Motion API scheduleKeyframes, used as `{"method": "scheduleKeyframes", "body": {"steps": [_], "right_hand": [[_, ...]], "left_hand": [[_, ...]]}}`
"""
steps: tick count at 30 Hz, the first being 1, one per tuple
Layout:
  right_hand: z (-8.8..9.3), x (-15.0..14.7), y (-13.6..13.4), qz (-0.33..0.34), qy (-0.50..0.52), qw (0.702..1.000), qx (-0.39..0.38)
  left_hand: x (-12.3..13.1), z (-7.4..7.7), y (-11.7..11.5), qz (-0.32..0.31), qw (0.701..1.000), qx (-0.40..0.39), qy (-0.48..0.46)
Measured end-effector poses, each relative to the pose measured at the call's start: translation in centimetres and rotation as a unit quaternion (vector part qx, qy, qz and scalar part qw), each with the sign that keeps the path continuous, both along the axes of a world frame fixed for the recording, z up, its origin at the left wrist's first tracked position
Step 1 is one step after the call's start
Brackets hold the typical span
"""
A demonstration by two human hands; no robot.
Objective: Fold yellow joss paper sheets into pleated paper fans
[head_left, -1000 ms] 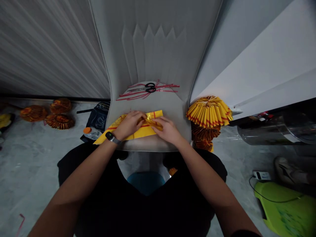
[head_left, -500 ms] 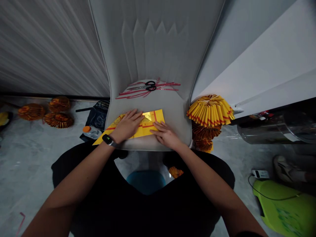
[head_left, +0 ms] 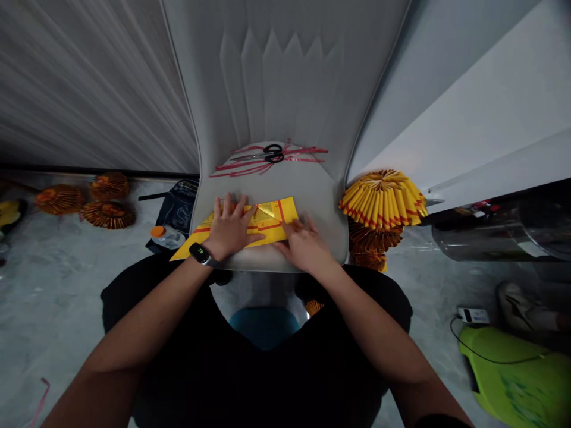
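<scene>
A folded sheet of yellow paper point(head_left: 288, 208) with red lines and a shiny gold patch lies across the front of the grey chair seat point(head_left: 312, 184). My left hand point(head_left: 229, 230), a dark watch at its wrist, presses flat on the paper's left half with fingers spread. At the right end of the sheet is my right hand point(head_left: 307, 245), its thumb and forefinger apart at the paper's near edge; the other fingers are slightly blurred. Behind the paper, black-handled scissors point(head_left: 273, 154) rest on several pink-red strips point(head_left: 236, 172).
Pleated yellow paper rosettes point(head_left: 383, 199) are stacked right of the chair. Several gold-brown rosettes point(head_left: 108, 215) sit on the floor at left, near a dark bag point(head_left: 181, 205) and an orange-capped bottle point(head_left: 165, 236). A green plastic object point(head_left: 513, 368) stands lower right.
My left hand has turned more upright and spread its fingers on the paper. My right hand has shifted slightly right, its fingers less flat than before. The paper stays in place.
</scene>
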State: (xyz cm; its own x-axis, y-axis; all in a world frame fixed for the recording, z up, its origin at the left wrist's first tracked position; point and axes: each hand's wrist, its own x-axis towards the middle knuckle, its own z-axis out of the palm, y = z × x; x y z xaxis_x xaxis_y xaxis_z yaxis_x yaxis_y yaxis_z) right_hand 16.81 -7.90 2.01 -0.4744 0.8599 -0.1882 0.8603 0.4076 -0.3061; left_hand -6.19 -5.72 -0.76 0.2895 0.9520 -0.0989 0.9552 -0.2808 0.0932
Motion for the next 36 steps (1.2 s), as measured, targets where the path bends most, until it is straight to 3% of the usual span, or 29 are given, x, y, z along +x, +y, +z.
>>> {"method": "scheduleKeyframes", "body": {"steps": [4,7,17,21,24,28,31,33,36], "right_hand": [[-2.0,-2.5,1.1,0.064,0.073,0.995,-0.029],[-2.5,-4.0,1.6,0.065,0.072,0.995,-0.029],[1.5,-2.9,0.7,-0.081,-0.059,0.994,-0.040],[1.5,-2.3,1.2,-0.136,-0.052,0.989,-0.032],[0.5,-1.8,2.6,-0.166,-0.007,0.983,-0.073],[-0.7,-0.7,5.1,-0.168,0.080,0.965,-0.183],[0.2,0.1,6.1,-0.180,0.158,0.934,-0.265],[1.4,0.5,6.0,-0.193,0.243,0.905,-0.293],[3.0,0.7,5.4,-0.149,0.379,0.859,-0.309]], "left_hand": [[0.0,-0.2,0.4,0.012,0.999,-0.038,-0.006],[-0.2,-0.3,0.8,0.013,0.998,-0.059,-0.009],[-2.0,1.0,0.2,-0.038,0.997,-0.046,-0.041],[-3.6,1.7,-0.5,0.003,0.997,-0.008,-0.073],[-5.1,2.1,-0.2,0.087,0.991,-0.015,-0.102],[-6.9,2.7,1.4,0.152,0.964,-0.117,-0.183],[-6.7,2.7,2.4,0.168,0.941,-0.158,-0.249],[-5.8,2.3,2.6,0.173,0.932,-0.143,-0.285],[-4.1,1.5,2.4,0.154,0.922,-0.109,-0.339]]}}
